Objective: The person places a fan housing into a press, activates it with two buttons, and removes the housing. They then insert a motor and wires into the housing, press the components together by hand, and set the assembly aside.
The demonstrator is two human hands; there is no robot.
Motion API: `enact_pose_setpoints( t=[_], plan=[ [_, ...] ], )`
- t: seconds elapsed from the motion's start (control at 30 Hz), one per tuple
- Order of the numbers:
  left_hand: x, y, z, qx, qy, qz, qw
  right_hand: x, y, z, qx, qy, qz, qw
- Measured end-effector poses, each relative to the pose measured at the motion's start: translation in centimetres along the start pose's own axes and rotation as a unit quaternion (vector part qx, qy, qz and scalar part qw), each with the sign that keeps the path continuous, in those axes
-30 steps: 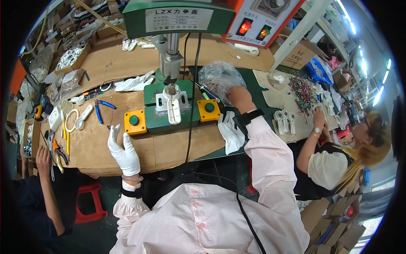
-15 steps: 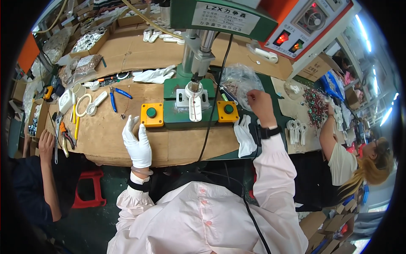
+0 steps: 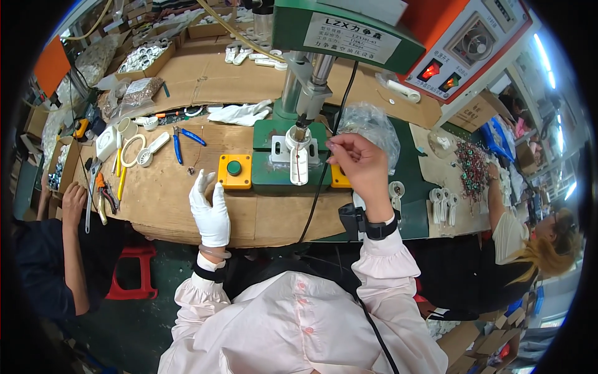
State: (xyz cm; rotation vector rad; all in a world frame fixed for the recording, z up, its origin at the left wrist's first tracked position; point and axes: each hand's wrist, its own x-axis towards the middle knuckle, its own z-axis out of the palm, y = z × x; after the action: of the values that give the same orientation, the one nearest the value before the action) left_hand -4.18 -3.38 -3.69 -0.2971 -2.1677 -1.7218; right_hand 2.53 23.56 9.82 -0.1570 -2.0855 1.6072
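My left hand (image 3: 210,212), in a white glove, is held over the near table edge with thumb and fingers apart, holding nothing. Just beyond its fingertips is a yellow box with a green push button (image 3: 234,167). My bare right hand (image 3: 362,167) is closed in a pinch just right of the press fixture; what its fingertips hold, if anything, is too small to make out. A white plastic handle-shaped part (image 3: 299,169) lies in the metal fixture, its round end under the press ram (image 3: 303,119). My right hand partly hides the second yellow button box (image 3: 340,178).
Blue-handled pliers (image 3: 178,147) and white plastic parts (image 3: 153,148) lie left of the green press (image 3: 265,138). A black cable hangs down in front of it. A clear plastic bag (image 3: 372,128) sits behind my right hand. Co-workers sit on both sides.
My right hand has moved left and nearer, from the plastic bag to beside the press fixture. My left hand stays open near the left button box. The view has shifted slightly.
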Motion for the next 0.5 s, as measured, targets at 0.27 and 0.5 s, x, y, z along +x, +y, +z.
enact_pose_setpoints(
  t=[0.27, 0.5],
  plan=[
    [0.1, 0.1, -0.1, 0.005, -0.003, -0.003, 1.0, 1.4, -0.3, 2.0, -0.278, -0.012, -0.149, 0.949],
    [0.2, 0.4, 0.0, -0.008, -0.004, -0.013, 1.0, 3.8, 1.2, 4.8, -0.349, 0.002, -0.245, 0.905]
  ],
)
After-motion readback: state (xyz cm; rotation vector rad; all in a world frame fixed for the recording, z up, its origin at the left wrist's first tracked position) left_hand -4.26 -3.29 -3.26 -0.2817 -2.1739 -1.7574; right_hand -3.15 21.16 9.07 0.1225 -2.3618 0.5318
